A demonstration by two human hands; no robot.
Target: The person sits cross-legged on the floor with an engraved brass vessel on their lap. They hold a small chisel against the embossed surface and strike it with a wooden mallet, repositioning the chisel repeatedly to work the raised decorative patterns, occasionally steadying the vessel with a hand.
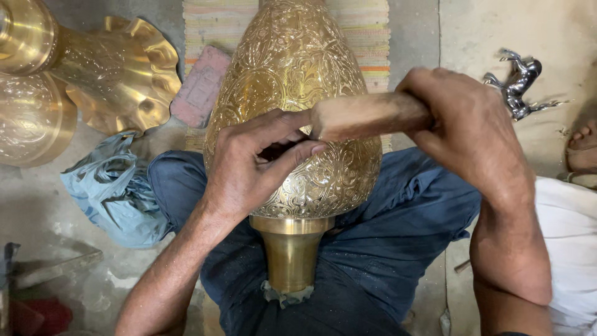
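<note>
A large engraved brass vase [292, 68] lies across my lap, its narrow smooth neck [290, 252] pointing toward me. My right hand [466, 130] grips a wooden-handled tool [367, 115] held crosswise over the vase's belly. My left hand [255, 162] rests on the vase and pinches the tool's near end, where a thin dark tip seems to meet the engraved surface; the tip itself is mostly hidden by my fingers. I sit on the floor in dark blue trousers [398, 236].
Other brass pieces, one with a wavy flared rim [124, 74], lie at the left. A light blue plastic bag [112, 193] and a reddish brick [200, 86] sit nearby. A small silver horse figure [519, 84] lies at right, beside another person's foot [583, 146].
</note>
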